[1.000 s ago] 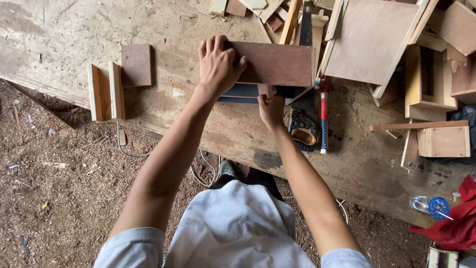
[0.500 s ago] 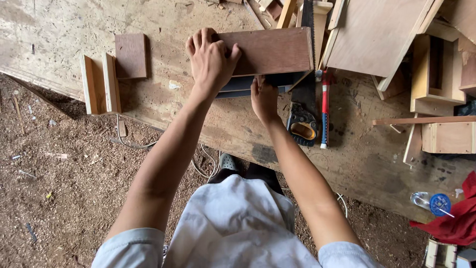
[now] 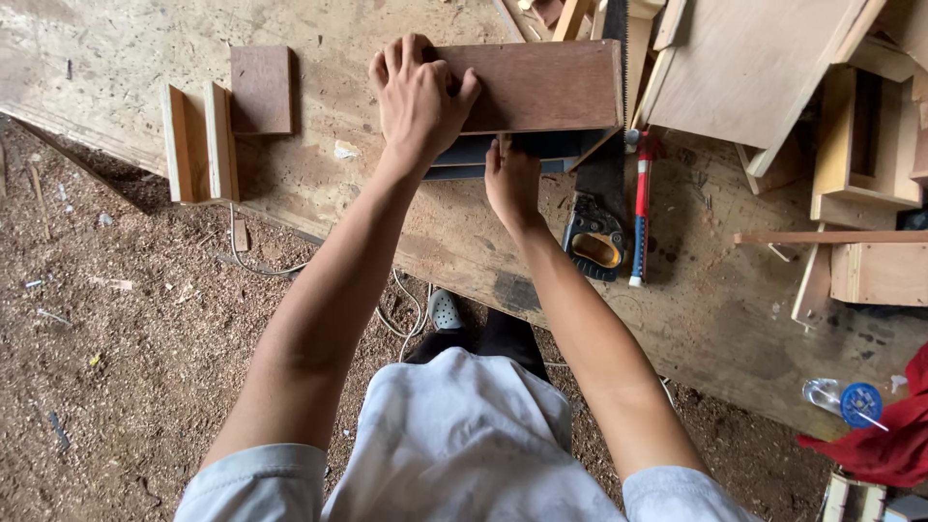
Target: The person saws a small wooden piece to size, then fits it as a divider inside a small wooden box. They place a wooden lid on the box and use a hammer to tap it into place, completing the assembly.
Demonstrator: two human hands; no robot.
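Compared with one second earlier, the left hand [image 3: 418, 92] sits further toward the left end of the reddish-brown board [image 3: 541, 85], fingers curled over its far edge. The right hand [image 3: 510, 179] now presses closer beneath the board's near edge.

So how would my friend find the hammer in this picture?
Start at the big wooden workbench. Just right of the right hand lies a handsaw with a black handle. The hammer lies beside it, the only thing with a red and white handle.
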